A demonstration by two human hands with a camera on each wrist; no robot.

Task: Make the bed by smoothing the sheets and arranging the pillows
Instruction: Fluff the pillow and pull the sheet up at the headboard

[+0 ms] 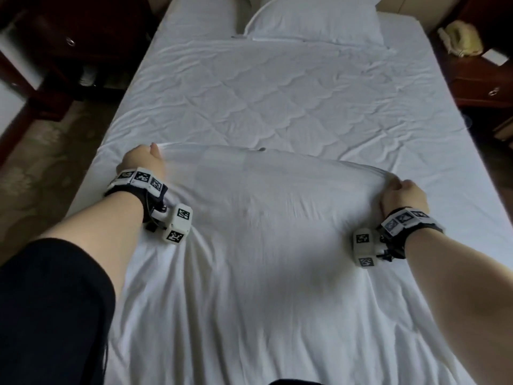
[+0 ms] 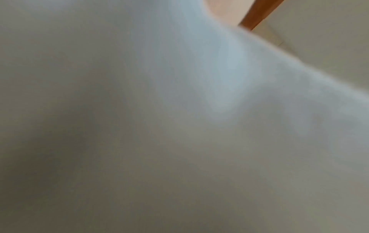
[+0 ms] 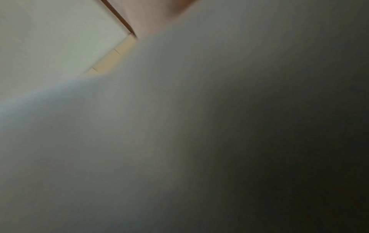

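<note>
A white top sheet (image 1: 263, 245) covers the near half of the bed, its far edge lifted and billowing. My left hand (image 1: 140, 159) grips that edge at the left, and my right hand (image 1: 402, 194) grips it at the right. Beyond the edge lies the wrinkled fitted sheet (image 1: 263, 98). Two white pillows sit at the head: one (image 1: 313, 20) in the middle and another (image 1: 200, 15) to its left. In both wrist views blurred white sheet (image 2: 159, 126) (image 3: 139, 141) fills nearly the whole picture; my fingers are hidden there.
A dark wooden nightstand (image 1: 483, 79) with a yellowish object (image 1: 463, 40) stands right of the bed. Dark wooden furniture (image 1: 63, 51) stands on the left beside patterned carpet (image 1: 41, 168). A small dark speck (image 1: 261, 149) lies on the sheet near the lifted edge.
</note>
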